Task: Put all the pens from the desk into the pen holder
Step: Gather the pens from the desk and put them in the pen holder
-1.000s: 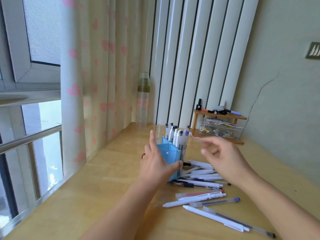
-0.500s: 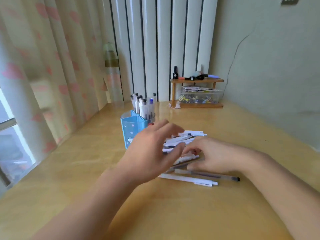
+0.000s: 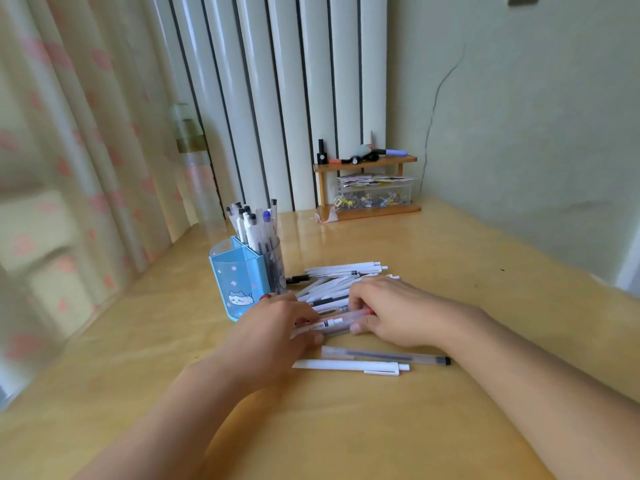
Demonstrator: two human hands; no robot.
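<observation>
A blue pen holder [image 3: 239, 278] with a cat picture stands on the wooden desk [image 3: 450, 271], with several pens [image 3: 252, 223] upright in its clear cup. To its right lies a loose pile of white pens [image 3: 341, 277]. My left hand [image 3: 273, 327] and my right hand [image 3: 391, 311] both rest on the pile's near edge, fingers closed around the two ends of a clear pen [image 3: 337, 322]. Closer to me lie a clear dark-ink pen [image 3: 384, 356] and a white pen [image 3: 349, 366], untouched.
A small wooden shelf [image 3: 367, 164] with markers and a clear box of clips [image 3: 372, 195] stands at the back against the radiator. A clear bottle [image 3: 194, 168] stands back left beside the curtain. A cracked wall runs along the right.
My left hand left the holder and came down onto the pile. My right hand dropped from the air to the pens; both now grip a clear pen. The view tilted down and right.
</observation>
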